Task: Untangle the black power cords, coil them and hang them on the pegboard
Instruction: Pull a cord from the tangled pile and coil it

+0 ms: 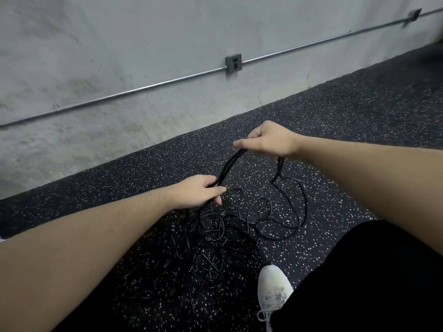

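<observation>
Facing speckled floor (359, 116), concrete wall (119, 44).

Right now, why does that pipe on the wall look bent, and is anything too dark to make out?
Head view: the wide lens bows the pipe. Light is dim and flat, without glare. The black cords melt into the dark speckled floor, so the tangle is hard to trace. Both hands, left and right, are sharp.

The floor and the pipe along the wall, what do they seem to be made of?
The floor looks like black rubber matting: a matte, dark surface scattered with small white flecks. The pipe appears to be bare metal conduit, probably steel: thin, straight and grey with a dull shine, running into a grey outlet box. Neither can be confirmed by look alone.
</observation>
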